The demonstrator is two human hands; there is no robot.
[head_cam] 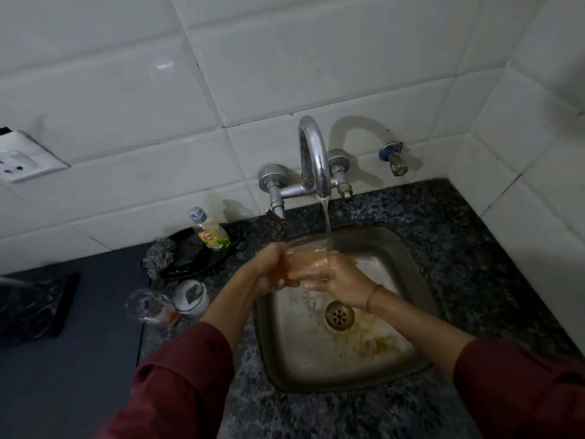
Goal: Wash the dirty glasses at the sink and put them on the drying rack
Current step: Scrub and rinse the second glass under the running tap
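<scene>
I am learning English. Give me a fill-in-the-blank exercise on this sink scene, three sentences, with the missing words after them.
1. The left hand and right hand hold one glass under the tap, which is turned ____.
2. ____ other glasses wait on the counter.
3. They are to the ____ of the sink.

Missing words: on; Two; left.

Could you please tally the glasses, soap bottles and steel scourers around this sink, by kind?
Glasses: 3 (the held glass, plus the clear glass and the white-smeared glass on the counter)
Soap bottle: 1
Steel scourer: 1
Total: 5
</scene>
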